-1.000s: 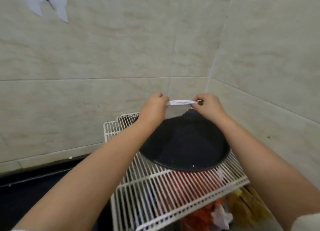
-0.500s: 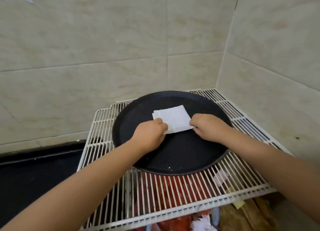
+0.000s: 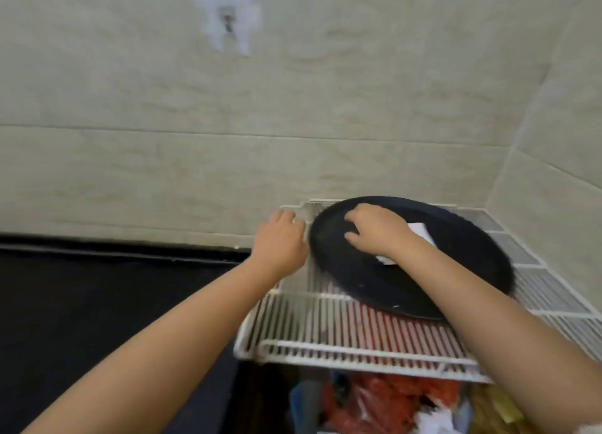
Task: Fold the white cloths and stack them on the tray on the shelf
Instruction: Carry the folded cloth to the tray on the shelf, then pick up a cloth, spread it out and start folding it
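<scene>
Soft, even light fills the scene, with no hard glare on the beige tiled wall (image 3: 293,108). Motion blur smears the whole view: the wire shelf (image 3: 358,345) bars run together, and the edges of the left hand (image 3: 280,241) and right hand (image 3: 378,230) are fuzzy. The black tray (image 3: 472,248) under the right hand looks matte, its rim smudged. Straight grout lines bow toward the edges, probably from the wide lens.

My right hand (image 3: 378,231) hovers over the round black tray (image 3: 456,254) on the white wire shelf (image 3: 325,336), partly hiding the folded white cloth (image 3: 420,235) lying on it; my left hand (image 3: 280,241) hangs relaxed just beside the tray's left rim, near the shelf's back left corner
</scene>
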